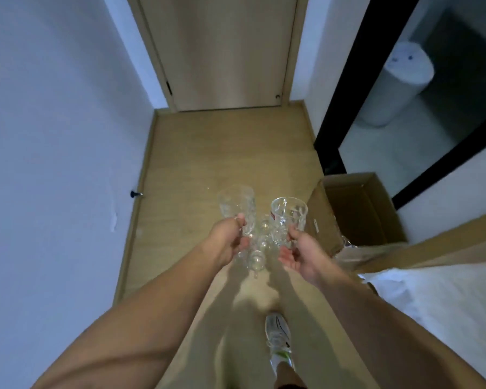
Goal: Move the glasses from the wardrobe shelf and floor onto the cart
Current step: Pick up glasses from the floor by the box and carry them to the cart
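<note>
I see left hand (230, 240) clamped on clear cut-glass tumbler (237, 209) | right hand (299, 252) grips second clear patterned tumbler (288, 220), both above wooden floor (222, 153) | risk: glasses knocking together, slipping, shattering

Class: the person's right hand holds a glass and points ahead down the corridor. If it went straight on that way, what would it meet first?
Probably nothing near: past the right hand and its glass lies bare floor, then the closed door. The cardboard box sits just right of that line; depth is uncertain.
</note>
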`<action>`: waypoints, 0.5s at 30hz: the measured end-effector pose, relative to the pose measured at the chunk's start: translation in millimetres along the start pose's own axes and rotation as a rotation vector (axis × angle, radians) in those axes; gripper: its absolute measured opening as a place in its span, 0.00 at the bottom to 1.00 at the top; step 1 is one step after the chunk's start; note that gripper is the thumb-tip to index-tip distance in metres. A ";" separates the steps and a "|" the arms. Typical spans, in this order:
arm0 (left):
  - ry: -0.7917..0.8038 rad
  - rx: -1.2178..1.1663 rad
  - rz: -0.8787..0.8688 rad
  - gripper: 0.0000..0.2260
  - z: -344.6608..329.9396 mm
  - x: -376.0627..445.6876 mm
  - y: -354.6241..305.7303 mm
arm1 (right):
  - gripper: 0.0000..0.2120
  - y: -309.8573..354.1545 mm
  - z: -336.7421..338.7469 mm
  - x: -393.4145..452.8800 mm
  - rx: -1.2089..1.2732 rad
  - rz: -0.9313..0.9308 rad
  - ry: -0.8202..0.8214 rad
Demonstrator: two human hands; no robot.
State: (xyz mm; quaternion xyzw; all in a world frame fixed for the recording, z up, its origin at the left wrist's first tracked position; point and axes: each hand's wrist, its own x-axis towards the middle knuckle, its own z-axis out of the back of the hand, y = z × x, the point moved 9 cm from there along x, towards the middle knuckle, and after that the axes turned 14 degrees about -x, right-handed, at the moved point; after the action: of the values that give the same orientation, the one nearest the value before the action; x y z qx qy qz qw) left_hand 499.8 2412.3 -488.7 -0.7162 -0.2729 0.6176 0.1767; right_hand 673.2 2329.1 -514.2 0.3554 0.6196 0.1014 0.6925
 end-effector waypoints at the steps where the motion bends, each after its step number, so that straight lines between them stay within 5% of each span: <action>1: 0.006 -0.014 -0.046 0.08 3.8 -22.8 -29.0 | 0.14 24.5 -13.5 -20.2 -0.041 0.048 0.009; 9: -0.088 -0.156 -0.425 0.08 65.4 -162.5 -197.4 | 0.17 179.2 -121.8 -107.8 -0.204 0.385 0.252; 15: -0.271 -0.283 -0.608 0.08 130.2 -261.9 -239.5 | 0.15 236.6 -195.6 -171.7 -0.345 0.499 0.453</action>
State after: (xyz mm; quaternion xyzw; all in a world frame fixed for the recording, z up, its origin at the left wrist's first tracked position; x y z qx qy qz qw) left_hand 307.7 2430.8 -163.7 -0.5311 -0.5773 0.5822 0.2136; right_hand 525.9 2473.1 -229.1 0.3421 0.6253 0.4458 0.5414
